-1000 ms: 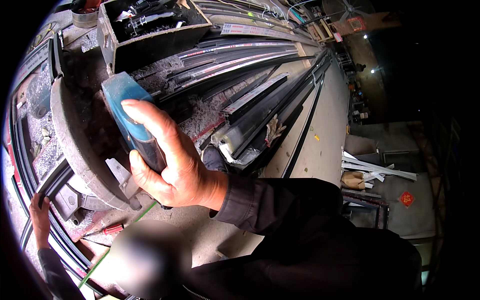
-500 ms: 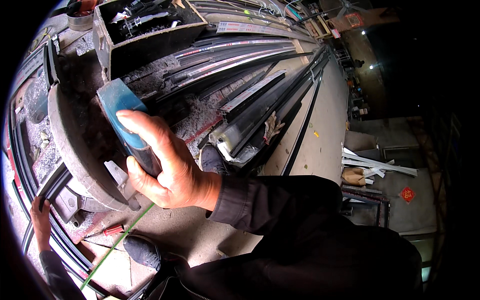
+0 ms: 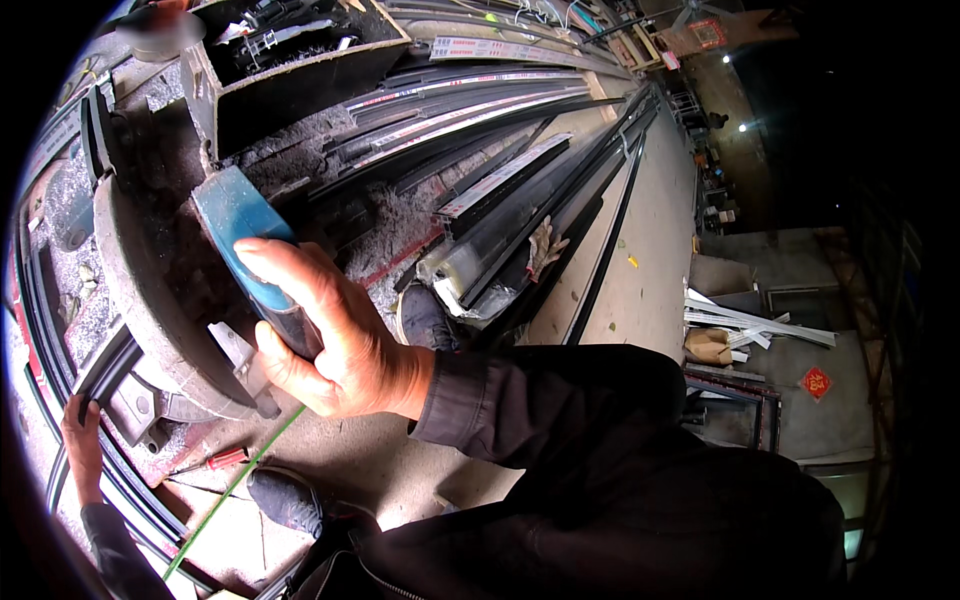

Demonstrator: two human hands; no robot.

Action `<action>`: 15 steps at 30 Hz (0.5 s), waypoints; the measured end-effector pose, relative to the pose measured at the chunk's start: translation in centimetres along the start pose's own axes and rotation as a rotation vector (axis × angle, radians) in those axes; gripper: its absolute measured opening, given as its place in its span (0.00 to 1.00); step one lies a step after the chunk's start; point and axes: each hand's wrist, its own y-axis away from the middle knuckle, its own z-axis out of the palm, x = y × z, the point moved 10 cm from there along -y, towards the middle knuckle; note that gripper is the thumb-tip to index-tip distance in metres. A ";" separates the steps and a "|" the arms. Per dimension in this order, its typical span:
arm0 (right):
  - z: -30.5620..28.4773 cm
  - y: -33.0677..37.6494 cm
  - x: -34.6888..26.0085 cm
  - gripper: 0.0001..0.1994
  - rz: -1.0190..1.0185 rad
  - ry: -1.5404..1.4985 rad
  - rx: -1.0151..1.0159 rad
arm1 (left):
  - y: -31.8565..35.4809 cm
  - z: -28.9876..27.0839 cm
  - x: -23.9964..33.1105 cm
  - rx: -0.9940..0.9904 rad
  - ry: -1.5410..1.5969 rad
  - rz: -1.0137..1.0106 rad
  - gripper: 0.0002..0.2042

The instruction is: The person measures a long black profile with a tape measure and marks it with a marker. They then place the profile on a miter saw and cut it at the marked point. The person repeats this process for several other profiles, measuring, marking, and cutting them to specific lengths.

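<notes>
A cut-off saw (image 3: 150, 310) stands on the left of the view, its curved grey blade guard toward the person's left and its blue handle housing (image 3: 245, 220) angled up beside it. The right hand (image 3: 340, 345) is wrapped around the dark lower part of that housing, with one finger lying along the blue side and the thumb below. Low on the left, the left hand (image 3: 82, 435) grasps the end of a short dark profile (image 3: 112, 368), fingers bent over it, and the profile's other end runs in toward the guard. Long dark profiles pass just beside that hand.

Nearby on the floor lie a red-handled screwdriver (image 3: 225, 458) and a thin green line (image 3: 235, 487), with a dark shoe (image 3: 285, 500) next to the line. Beyond the saw stands an open box (image 3: 310, 95) of dark offcuts. Metal shavings (image 3: 395, 235) spread around a fan of long profiles (image 3: 480, 110), and a work glove (image 3: 543, 250) rests among them. Well apart, on the right, are pale strips (image 3: 765, 325) and a red diamond-shaped sign (image 3: 816, 385).
</notes>
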 end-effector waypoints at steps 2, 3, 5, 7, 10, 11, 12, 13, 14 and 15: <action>0.2 0.2 0.1 0.34 -0.001 -0.003 -0.004 | 0.2 -0.3 0.4 0.008 -0.024 0.001 0.22; 0.3 0.2 0.2 0.34 0.003 -0.007 -0.007 | 0.2 -0.5 0.3 0.016 -0.042 0.005 0.22; 0.2 0.4 0.2 0.34 0.016 -0.003 -0.016 | 0.1 -0.1 0.5 0.024 -0.071 0.018 0.22; 0.1 0.5 0.2 0.34 0.011 -0.001 -0.013 | 0.0 -0.1 0.7 0.028 -0.058 0.031 0.22; 0.2 0.7 0.2 0.34 0.008 -0.001 -0.010 | 0.1 -0.2 0.7 0.026 -0.021 0.033 0.22; 0.2 0.8 0.2 0.34 0.010 0.003 -0.010 | 0.0 -0.1 0.9 0.022 -0.002 0.034 0.22; 0.0 0.7 0.1 0.34 0.003 0.013 0.011 | 0.0 0.1 1.1 0.014 0.020 0.031 0.22; 0.0 0.6 0.0 0.35 -0.005 0.016 0.035 | 0.2 -0.2 1.6 0.010 0.035 0.024 0.22; 0.0 0.6 0.0 0.35 -0.012 0.019 0.058 | 0.3 -0.4 1.8 0.005 0.051 0.018 0.22; 0.0 0.6 0.0 0.35 -0.021 0.017 0.063 | 0.3 -0.5 1.7 0.005 0.046 0.019 0.22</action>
